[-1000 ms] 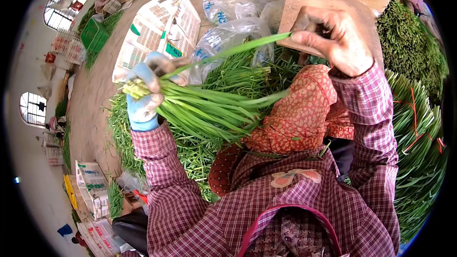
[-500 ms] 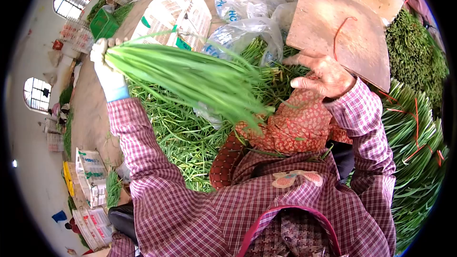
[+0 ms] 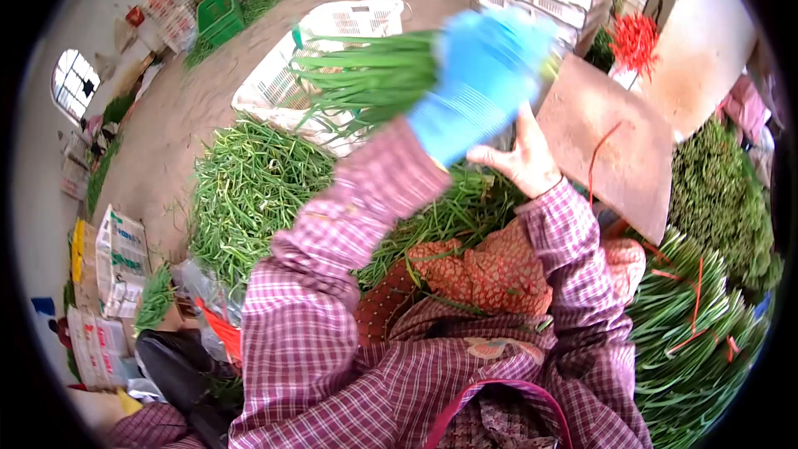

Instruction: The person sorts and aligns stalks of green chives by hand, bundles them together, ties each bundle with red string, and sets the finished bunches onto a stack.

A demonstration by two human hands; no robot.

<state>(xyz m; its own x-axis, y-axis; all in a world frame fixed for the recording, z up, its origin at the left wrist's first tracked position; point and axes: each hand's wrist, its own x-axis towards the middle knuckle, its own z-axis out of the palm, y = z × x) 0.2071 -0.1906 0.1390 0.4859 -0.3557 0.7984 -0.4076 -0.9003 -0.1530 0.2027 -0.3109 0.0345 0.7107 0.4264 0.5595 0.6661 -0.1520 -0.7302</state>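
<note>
Blue-gloved left hand [image 3: 486,66], blurred, is clenched round a bunch of green stalks [image 3: 374,75] at the frame's upper centre; just below, the bare right hand [image 3: 532,158] is spread, thumb apart

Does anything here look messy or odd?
Two things: the left hand wears a blue glove while the right hand is bare, and the heap of greens lies loose and tangled, looking almost spilled compared with the red-tied bundles.
</note>
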